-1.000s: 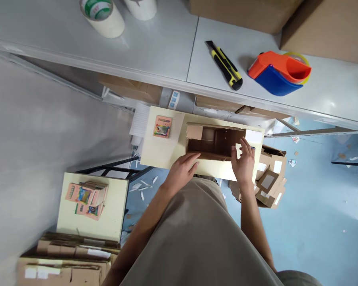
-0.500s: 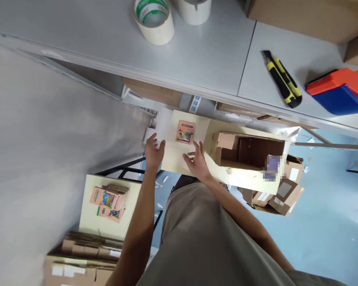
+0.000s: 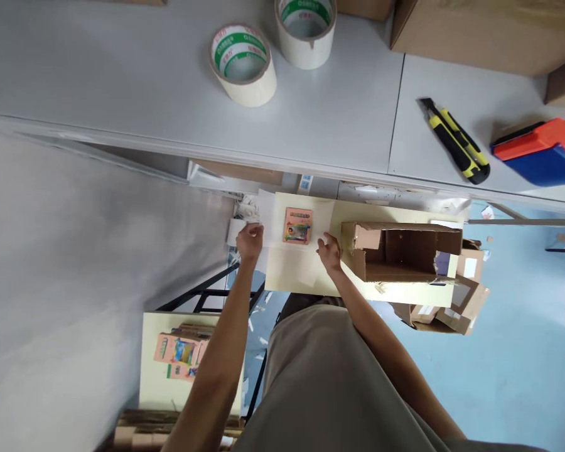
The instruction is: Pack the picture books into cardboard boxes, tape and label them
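Observation:
A small pink booklet (image 3: 297, 226) with a picture on its cover lies flat on a thin whitish sheet (image 3: 274, 216), which is spread over the pale yellow board (image 3: 282, 276). At the sheet's left edge my left hand (image 3: 250, 243) is closed, its fingertips pinched together on what looks like that edge. To the right of the booklet, by the sheet's right edge, my right hand (image 3: 330, 253) has its fingers loosely bent and a little apart, with nothing visible between them. Neither hand touches the booklet.
An open cardboard box (image 3: 400, 276) stands on the board's right part. Stacked pink booklets (image 3: 181, 351) lie on a lower board at left. The grey table (image 3: 329, 119) ahead bears tape rolls (image 3: 249, 91), a yellow-black utility knife (image 3: 459, 144) and an orange-blue tool (image 3: 546, 150).
My left hand has gone from spread fingers to a pinch at the sheet's left edge. My right hand has moved away from the booklet, rightward, its fingers more bent. The camera view has shifted.

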Demonstrator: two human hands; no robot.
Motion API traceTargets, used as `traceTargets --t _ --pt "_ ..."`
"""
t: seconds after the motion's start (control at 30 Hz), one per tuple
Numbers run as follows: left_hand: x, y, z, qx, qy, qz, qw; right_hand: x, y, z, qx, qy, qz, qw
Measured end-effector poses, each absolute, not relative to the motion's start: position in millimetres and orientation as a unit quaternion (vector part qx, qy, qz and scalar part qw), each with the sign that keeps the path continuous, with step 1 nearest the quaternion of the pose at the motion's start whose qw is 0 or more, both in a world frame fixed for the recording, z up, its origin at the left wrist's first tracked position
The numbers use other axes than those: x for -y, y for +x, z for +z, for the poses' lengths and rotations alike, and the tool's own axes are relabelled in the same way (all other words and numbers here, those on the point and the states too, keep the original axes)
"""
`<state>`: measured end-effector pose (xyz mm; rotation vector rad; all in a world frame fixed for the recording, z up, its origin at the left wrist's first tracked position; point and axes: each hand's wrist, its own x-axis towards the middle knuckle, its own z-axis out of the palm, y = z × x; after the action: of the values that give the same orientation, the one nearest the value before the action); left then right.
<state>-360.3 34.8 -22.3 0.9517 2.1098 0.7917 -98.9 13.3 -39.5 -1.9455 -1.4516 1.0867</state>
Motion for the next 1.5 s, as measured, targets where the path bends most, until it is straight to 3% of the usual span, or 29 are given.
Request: traceTargets --t 0.13,0.4,0.57,0.97,1.2,1.37,1.5 --pt "-25 -322 1 -0.801 0.381 0.283 0.366 -11 -104 -19 0.461 -0.736 0.442 0.224" --pt "-13 -254 44 -0.688 0.407 0.355 0.485 -5 -111 71 0.619 -0.639 0.404 0.212" --pt "-1 -236 91 -0.648 0.449 0.378 0.486 5 -100 126 0.611 -0.603 0.430 0.280" --pt "23 -151 222 -0.568 0.550 0.435 0.432 10 -26 221 0.379 -0.614 0.511 0.467" --pt "14 -126 227 -0.606 0.530 0.450 0.386 3 77 261 0.371 -0.574 0.527 0.505" --pt "0 -90 219 -0.478 0.394 0.422 0.662 -4 132 261 0.410 -0.564 0.544 0.467" --pt "3 -50 219 -0.451 0.264 0.450 0.724 -5 156 259 0.453 -0.567 0.524 0.446"
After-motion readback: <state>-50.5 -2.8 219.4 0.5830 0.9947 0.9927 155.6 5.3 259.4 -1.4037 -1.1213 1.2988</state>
